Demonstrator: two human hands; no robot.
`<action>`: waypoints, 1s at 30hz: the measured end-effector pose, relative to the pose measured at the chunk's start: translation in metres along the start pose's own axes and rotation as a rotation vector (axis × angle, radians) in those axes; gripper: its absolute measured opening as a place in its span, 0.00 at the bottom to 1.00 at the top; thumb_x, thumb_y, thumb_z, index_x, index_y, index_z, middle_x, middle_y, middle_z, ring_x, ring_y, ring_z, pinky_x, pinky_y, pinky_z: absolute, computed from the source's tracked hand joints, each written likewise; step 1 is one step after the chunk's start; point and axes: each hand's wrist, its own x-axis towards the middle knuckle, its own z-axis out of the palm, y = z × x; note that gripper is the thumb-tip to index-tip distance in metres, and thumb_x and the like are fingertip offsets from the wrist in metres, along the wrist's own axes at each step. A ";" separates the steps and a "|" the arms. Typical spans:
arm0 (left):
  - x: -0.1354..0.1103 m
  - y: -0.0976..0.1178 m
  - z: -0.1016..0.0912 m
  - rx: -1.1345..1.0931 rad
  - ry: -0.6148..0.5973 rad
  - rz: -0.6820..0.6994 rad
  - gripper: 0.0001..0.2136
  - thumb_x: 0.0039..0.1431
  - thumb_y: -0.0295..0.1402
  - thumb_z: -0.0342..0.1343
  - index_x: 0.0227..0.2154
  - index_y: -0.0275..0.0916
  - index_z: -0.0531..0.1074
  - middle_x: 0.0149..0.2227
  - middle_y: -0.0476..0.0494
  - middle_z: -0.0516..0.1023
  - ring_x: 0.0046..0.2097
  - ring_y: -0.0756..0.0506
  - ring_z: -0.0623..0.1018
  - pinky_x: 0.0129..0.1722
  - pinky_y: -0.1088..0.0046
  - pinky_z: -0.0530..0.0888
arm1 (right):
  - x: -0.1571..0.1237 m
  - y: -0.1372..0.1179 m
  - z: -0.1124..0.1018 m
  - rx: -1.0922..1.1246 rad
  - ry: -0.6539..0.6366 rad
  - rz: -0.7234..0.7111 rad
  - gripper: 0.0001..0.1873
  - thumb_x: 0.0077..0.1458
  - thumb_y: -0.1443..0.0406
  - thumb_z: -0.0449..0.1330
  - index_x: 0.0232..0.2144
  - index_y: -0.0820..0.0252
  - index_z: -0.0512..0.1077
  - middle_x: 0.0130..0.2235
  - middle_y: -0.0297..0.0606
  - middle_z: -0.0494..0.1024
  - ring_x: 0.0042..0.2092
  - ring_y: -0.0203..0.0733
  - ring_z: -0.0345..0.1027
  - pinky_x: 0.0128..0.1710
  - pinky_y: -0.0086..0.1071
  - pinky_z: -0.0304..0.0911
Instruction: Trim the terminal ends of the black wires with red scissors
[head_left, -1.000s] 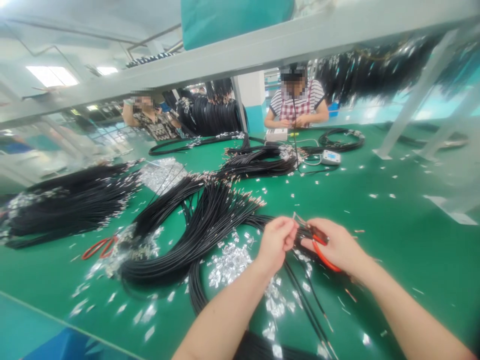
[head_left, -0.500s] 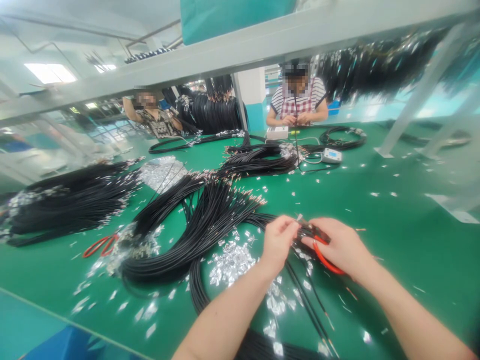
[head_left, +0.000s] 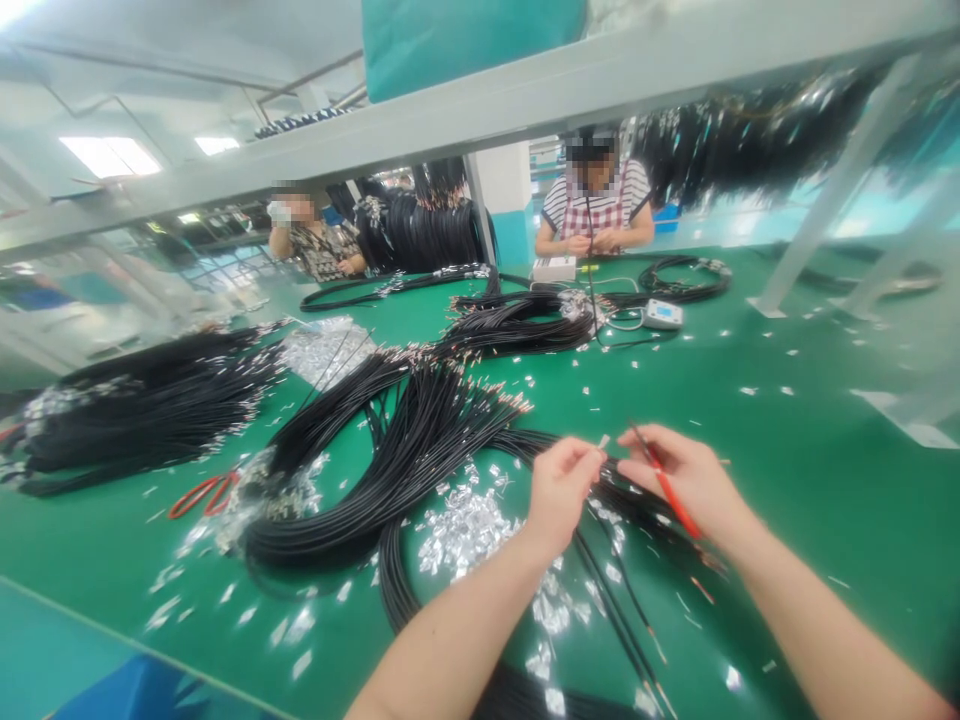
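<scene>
My left hand (head_left: 564, 492) is closed in a pinch, and a small silvery strip (head_left: 604, 441) sticks up from between thumb and forefinger. Whether a cable is attached to it cannot be made out. Close by on the right, my right hand (head_left: 694, 478) is closed around red-handled scissors (head_left: 670, 490), which are tilted with the dark tip up and apart from the strip. Beneath both hands lies a bundle of black cables (head_left: 637, 505), some with bare copper ends. A heap of silver foil pieces (head_left: 461, 530) rests on the green table to the left of my left forearm.
Large coils of black cable (head_left: 352, 510) cover the table's middle. Another stack of cables (head_left: 150, 410) lies at the left, near a second pair of red-handled scissors (head_left: 204, 496). A grey shelf beam (head_left: 420, 125) crosses overhead. Two people are at the far side, one seated beside a small white device (head_left: 664, 314).
My right hand has turned the scissors edge-on and drawn slightly away from my left hand, uncovering the cables below. The person at far left has lowered an arm toward the head.
</scene>
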 end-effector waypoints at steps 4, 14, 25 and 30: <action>-0.003 -0.006 0.003 0.029 -0.022 -0.035 0.11 0.46 0.40 0.59 0.24 0.35 0.72 0.18 0.51 0.65 0.20 0.55 0.59 0.19 0.78 0.53 | -0.006 -0.005 0.016 0.345 0.119 0.036 0.16 0.40 0.58 0.65 0.33 0.56 0.70 0.29 0.35 0.75 0.31 0.38 0.69 0.35 0.35 0.65; -0.006 -0.002 0.006 -0.105 -0.113 -0.144 0.12 0.45 0.40 0.60 0.22 0.34 0.70 0.16 0.52 0.63 0.18 0.57 0.57 0.18 0.78 0.49 | -0.008 -0.003 0.025 0.547 0.145 0.163 0.13 0.39 0.63 0.65 0.28 0.57 0.66 0.26 0.30 0.69 0.27 0.34 0.64 0.29 0.30 0.63; 0.001 -0.001 0.002 -0.210 -0.287 -0.281 0.11 0.42 0.36 0.62 0.21 0.33 0.69 0.17 0.49 0.69 0.18 0.55 0.65 0.18 0.78 0.58 | 0.001 0.008 0.019 0.484 0.014 0.161 0.15 0.40 0.59 0.65 0.30 0.58 0.66 0.25 0.29 0.68 0.25 0.31 0.61 0.26 0.28 0.61; 0.001 -0.002 0.006 -0.082 -0.082 -0.189 0.10 0.39 0.34 0.63 0.20 0.33 0.69 0.18 0.49 0.70 0.19 0.54 0.67 0.19 0.76 0.64 | -0.002 0.002 0.022 0.437 0.105 0.150 0.15 0.42 0.57 0.63 0.31 0.58 0.66 0.25 0.31 0.70 0.26 0.34 0.64 0.28 0.31 0.63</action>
